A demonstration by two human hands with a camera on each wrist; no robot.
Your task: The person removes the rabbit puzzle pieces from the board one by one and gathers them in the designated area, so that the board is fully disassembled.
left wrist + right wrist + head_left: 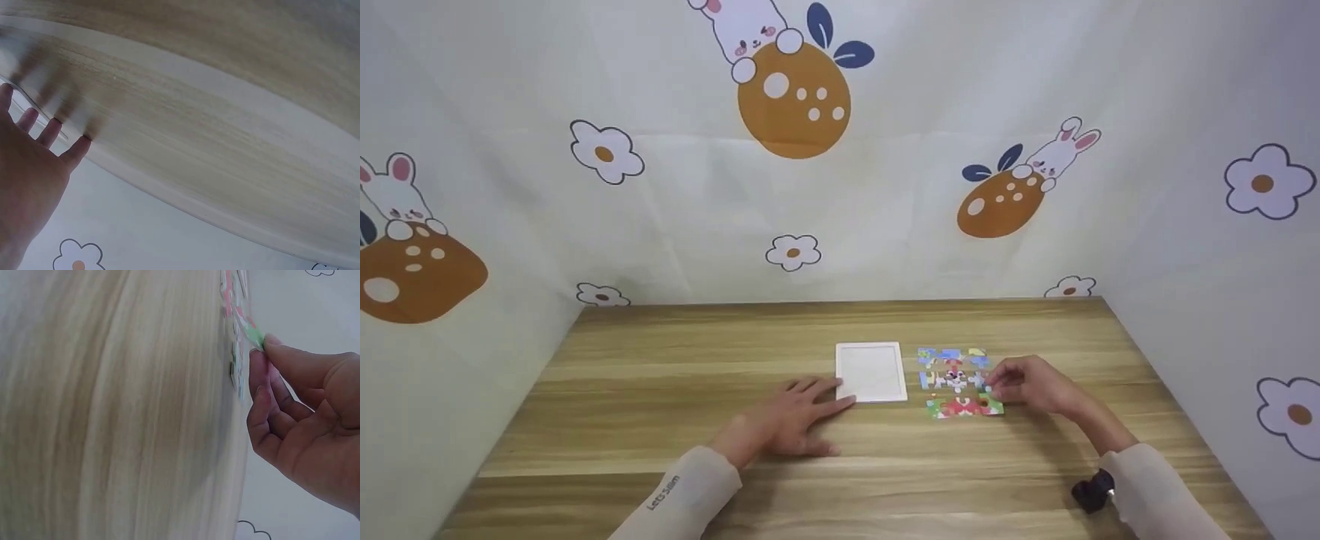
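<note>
My right hand pinches a jigsaw puzzle piece between thumb and fingertips. In the right wrist view, that piece is greenish and tilted up off the table. Just left of the hand lie several colourful puzzle pieces in three rough rows, showing an animal face in the middle row and red and green along the lowest. A white rectangular puzzle tray with a raised rim lies left of them, with no pieces inside. My left hand rests on the table with fingers spread, its fingertips at the tray's lower left edge.
The wooden table meets a pale curtain printed with rabbits, oranges and flowers at the back and sides. A small black device sits by the right sleeve.
</note>
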